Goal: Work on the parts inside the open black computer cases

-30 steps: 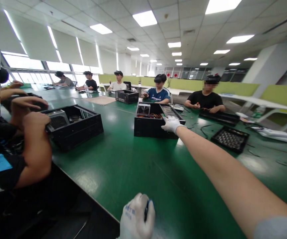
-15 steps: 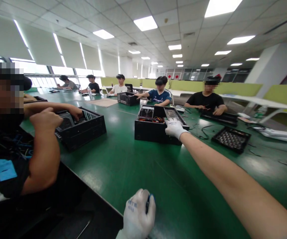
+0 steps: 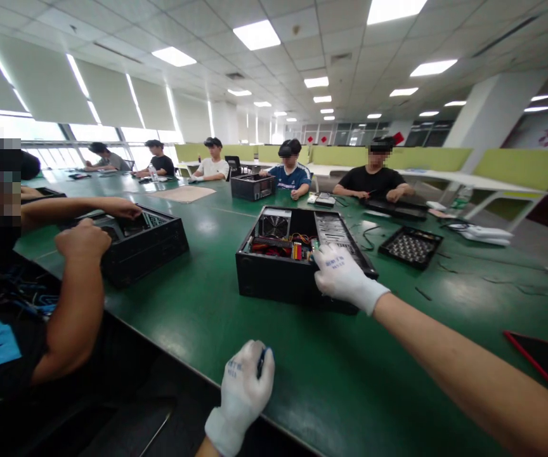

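An open black computer case (image 3: 274, 276) lies on the green table in front of me, with a fan, a ribbed hose and bundles of coloured wires showing inside. My right hand (image 3: 338, 271), in a white glove, is closed over the near wall of this case, its fingertips bent inside and partly hidden. Nearer to me, at the table's edge, my left hand (image 3: 247, 379) wears a matching glove. Its fingers are curled round a small dark, blue-tipped object (image 3: 261, 363), mostly covered by the glove, so I cannot make out its kind.
To my left a co-worker reaches into another black case (image 3: 148, 251). Several people sit across the table. A black tray-like panel (image 3: 411, 246), loose cables and a bottle (image 3: 462, 198) lie or stand on the right. A red-edged black item (image 3: 547, 368) lies at far right.
The computer case has come nearer to me with my right hand on its wall. My view has turned somewhat to the right. My left hand keeps its curled hold.
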Demonstrator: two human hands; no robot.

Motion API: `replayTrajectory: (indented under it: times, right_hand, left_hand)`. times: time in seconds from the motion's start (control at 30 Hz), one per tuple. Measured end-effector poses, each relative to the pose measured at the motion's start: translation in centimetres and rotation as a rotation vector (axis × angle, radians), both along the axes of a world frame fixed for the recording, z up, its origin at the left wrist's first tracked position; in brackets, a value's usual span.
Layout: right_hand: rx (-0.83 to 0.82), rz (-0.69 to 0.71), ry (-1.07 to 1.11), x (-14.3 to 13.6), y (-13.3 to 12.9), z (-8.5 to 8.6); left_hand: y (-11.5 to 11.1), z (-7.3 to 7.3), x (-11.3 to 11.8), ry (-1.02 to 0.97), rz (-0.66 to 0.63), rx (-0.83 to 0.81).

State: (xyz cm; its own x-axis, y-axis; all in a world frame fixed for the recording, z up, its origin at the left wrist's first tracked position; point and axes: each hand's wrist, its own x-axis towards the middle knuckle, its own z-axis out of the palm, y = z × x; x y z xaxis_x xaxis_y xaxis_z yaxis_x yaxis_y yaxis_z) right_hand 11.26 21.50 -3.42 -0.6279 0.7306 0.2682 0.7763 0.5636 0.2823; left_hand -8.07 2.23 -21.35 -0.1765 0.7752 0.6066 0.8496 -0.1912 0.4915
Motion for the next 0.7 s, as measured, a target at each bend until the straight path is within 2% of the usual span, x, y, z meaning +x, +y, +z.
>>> replayTrajectory:
  times: [0.07,0.13,0.27,0.33,0.4,0.5,0.6,0.7]
  right_hand:
    - [0.008,0.032,-0.001,1.8,-2.9,0.1]
    - [0.010,0.058,0.016,3.6,-5.8,0.3]
    - [-0.027,0.117,0.098,6.9,-10.6,0.4]
    - [-0.057,0.137,0.139,8.3,-12.5,0.5]
    - [-0.081,0.165,0.175,9.5,-14.1,0.6]
    - [-0.109,0.217,0.210,10.9,-16.2,0.7]
    - [-0.090,0.290,0.234,11.9,-18.0,0.7]
    - [0.027,0.375,0.266,12.7,-19.9,0.6]
  left_hand:
    - [-0.4,1.0,0.0,-0.026,-0.022,-0.003]
    - [-1.1,3.2,0.1,-0.025,-0.074,-0.023]
    - [-2.5,9.8,0.6,0.070,-0.214,-0.002]
    - [-2.6,13.0,1.0,0.135,-0.222,0.053]
    - [-2.3,15.3,1.4,0.202,-0.211,0.071]
    - [-1.7,16.8,2.3,0.312,-0.201,-0.029]
    - [-2.1,17.2,3.3,0.412,-0.210,-0.190]
    - [-3.6,17.3,4.2,0.449,-0.251,-0.300]
